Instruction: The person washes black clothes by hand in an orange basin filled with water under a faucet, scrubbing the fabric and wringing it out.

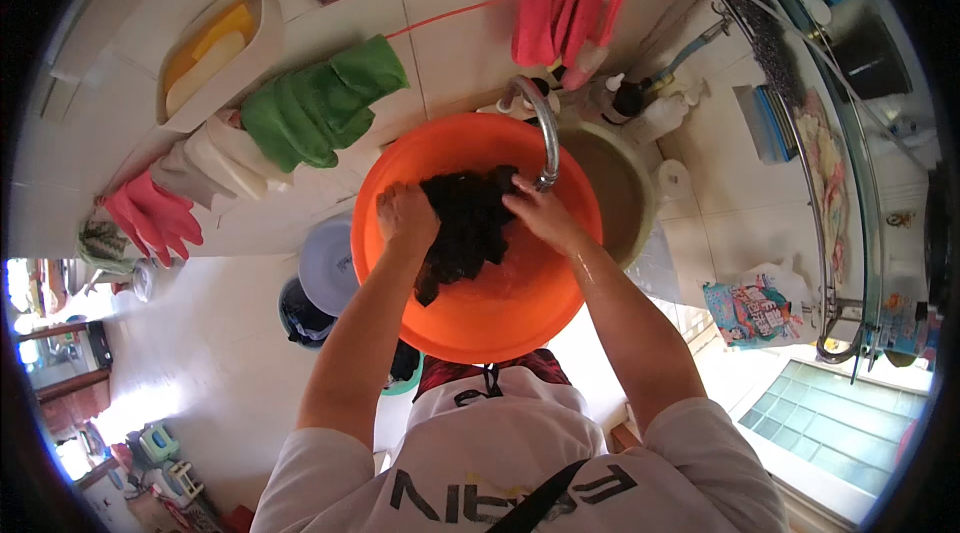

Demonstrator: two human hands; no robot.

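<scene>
A large orange plastic basin stands right in front of me, beneath a curved metal faucet. Inside it a dark, wet-looking cloth, perhaps a garment, is spread in a crumpled bunch. My left hand grips the cloth's left edge, its fingers curled and partly hidden. At the upper right edge, my right hand pinches the same cloth between thumb and fingers, close below the faucet's mouth. Wet streaks shine on my right forearm.
A pale basin sits partly under the orange one at right. Left are a lavender basin and a bucket with dark cloth. Green cloth and pink gloves hang along the wall. Bottles stand behind the faucet.
</scene>
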